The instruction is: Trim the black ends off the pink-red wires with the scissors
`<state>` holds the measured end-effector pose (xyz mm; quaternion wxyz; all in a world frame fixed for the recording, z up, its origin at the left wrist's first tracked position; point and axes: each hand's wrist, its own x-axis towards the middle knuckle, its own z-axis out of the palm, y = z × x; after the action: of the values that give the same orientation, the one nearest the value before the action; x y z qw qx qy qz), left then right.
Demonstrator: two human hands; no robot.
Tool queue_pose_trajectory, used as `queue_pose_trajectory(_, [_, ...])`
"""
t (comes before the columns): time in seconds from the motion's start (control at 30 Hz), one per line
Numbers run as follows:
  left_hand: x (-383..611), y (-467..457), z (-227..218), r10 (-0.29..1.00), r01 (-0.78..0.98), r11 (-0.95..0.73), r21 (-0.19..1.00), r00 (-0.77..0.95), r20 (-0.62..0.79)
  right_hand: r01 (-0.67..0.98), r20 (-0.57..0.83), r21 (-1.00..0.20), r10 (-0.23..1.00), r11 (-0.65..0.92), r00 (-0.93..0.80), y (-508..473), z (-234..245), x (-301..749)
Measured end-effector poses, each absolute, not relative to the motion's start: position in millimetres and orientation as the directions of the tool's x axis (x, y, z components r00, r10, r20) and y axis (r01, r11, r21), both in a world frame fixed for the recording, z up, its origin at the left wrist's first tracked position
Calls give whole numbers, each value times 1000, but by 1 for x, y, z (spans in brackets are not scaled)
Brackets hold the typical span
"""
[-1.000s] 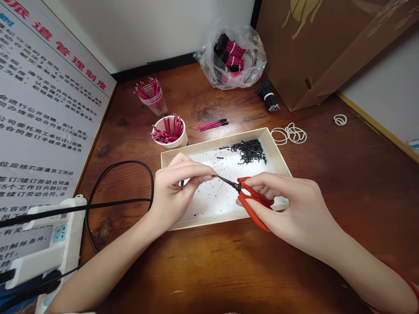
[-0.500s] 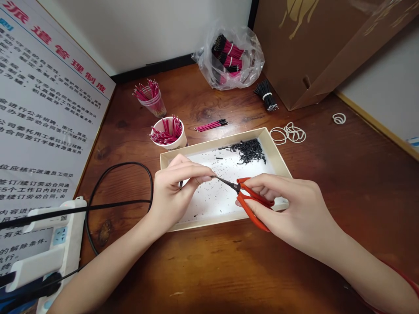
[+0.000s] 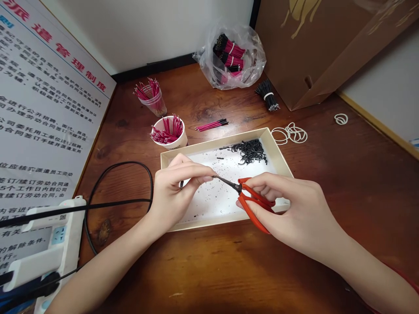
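Note:
My left hand (image 3: 175,192) pinches a thin black wire (image 3: 181,185) between thumb and fingers, above the left end of a white-lined cardboard tray (image 3: 212,149). My right hand (image 3: 284,209) grips red-handled scissors (image 3: 254,203). Their narrow dark blades point left and reach my left fingertips. A heap of short black wire pieces (image 3: 249,152) lies at the tray's far side, and tiny black bits are scattered over its white floor. My hands hide the tray's near left part.
Red-and-black wires stand in a white cup (image 3: 168,133) and a clear cup (image 3: 152,101). A plastic bag (image 3: 229,56) holds more bundles, near a black wire bundle (image 3: 267,95). Rubber bands (image 3: 290,134) lie right of the tray. A black cable (image 3: 114,192) and power strip (image 3: 49,244) sit left.
My hands and the scissors stay almost in place. The whole view has shifted only slightly.

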<state>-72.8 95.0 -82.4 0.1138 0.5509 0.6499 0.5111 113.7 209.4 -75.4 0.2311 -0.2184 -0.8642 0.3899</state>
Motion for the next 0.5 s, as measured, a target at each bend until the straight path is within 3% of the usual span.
queue_pose_trajectory(0.5, [-74, 95, -83, 836, 598, -136, 790, -359, 415, 197, 233, -764, 548, 614, -803, 210, -76, 113])
